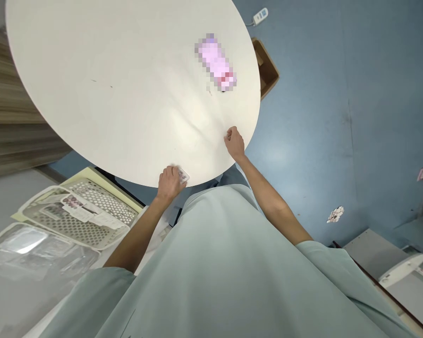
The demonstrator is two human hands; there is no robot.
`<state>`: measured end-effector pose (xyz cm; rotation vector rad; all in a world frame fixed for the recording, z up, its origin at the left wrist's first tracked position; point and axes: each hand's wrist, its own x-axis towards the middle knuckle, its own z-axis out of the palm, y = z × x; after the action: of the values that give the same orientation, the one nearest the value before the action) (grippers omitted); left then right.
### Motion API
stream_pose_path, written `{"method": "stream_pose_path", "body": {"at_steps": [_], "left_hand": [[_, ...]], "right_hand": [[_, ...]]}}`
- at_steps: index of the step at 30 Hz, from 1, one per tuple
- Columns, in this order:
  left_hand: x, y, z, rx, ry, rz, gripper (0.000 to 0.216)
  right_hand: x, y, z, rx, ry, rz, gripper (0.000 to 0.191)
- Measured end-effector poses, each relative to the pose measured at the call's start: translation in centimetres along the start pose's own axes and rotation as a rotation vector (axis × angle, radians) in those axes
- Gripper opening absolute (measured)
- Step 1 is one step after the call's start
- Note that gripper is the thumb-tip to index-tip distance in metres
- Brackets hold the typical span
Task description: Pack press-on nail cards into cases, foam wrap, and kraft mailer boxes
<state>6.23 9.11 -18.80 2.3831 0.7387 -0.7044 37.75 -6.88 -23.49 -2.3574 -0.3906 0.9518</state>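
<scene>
At the near edge of the round white table (127,108), my left hand (168,183) is closed with its fingers curled down. It grips a small white card (184,176) with rounded corners and dark printed marks, which sticks out on its right side. My right hand (235,143) is closed over the tabletop to the right, fingertips pinched together. A tiny pale bit may show at those fingertips, but it is too small to make out. Farther back on the table lies a phone-shaped pink thing (215,61), blurred into blocks.
Left of me stand a perforated white basket (102,234) with printed strips and a container of clear plastic pieces (31,249). A brown box (268,70) and a white power strip (260,17) lie beyond the table's right edge. Printed scraps (335,214) lie on the blue floor.
</scene>
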Motion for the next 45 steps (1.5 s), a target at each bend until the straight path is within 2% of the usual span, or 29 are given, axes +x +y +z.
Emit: {"method": "stream_pose_path", "body": {"at_steps": [4,7,11,14,17,21,25,27,31,39,45], "left_hand": [[2.1,0.6,-2.1,-0.064,0.149,0.109,0.070],[5.2,2.4,-4.1,-0.096,0.210,0.242,0.072],[9.7,5.8,-5.1,-0.071,0.154,0.350,0.075],[12.1,8.3,-4.5,-0.036,0.092,0.397,0.075],[13.3,10.5,-3.5,-0.009,0.025,0.433,0.075],[14.0,13.1,-2.4,0.019,-0.053,0.479,0.075],[13.9,14.9,-1.3,0.022,-0.072,0.490,0.075],[13.5,15.5,-0.8,0.027,-0.059,0.484,0.074],[12.8,15.6,-0.2,0.029,-0.051,0.478,0.074],[12.5,14.1,-0.2,0.014,-0.056,0.471,0.078],[12.1,14.1,0.0,0.020,-0.069,0.472,0.073]], "right_hand": [[-0.5,0.6,0.2,0.008,0.011,-0.017,0.022],[-1.3,0.9,0.3,0.009,0.008,0.005,0.023],[-2.5,1.9,0.0,0.023,0.028,0.044,0.023],[-3.7,3.1,-0.7,0.053,0.045,0.096,0.023],[-5.1,4.6,-1.8,0.073,0.068,0.162,0.025],[-7.0,6.6,-3.4,0.096,0.102,0.245,0.025],[-8.6,8.0,-4.5,0.121,0.055,0.301,0.031],[-9.0,8.5,-4.7,0.130,0.010,0.311,0.031],[-9.2,8.7,-4.7,0.150,-0.034,0.279,0.019],[-6.9,6.9,-3.8,0.151,-0.003,0.207,0.022],[-4.8,3.9,-3.9,0.181,-0.011,0.055,0.008]]}}
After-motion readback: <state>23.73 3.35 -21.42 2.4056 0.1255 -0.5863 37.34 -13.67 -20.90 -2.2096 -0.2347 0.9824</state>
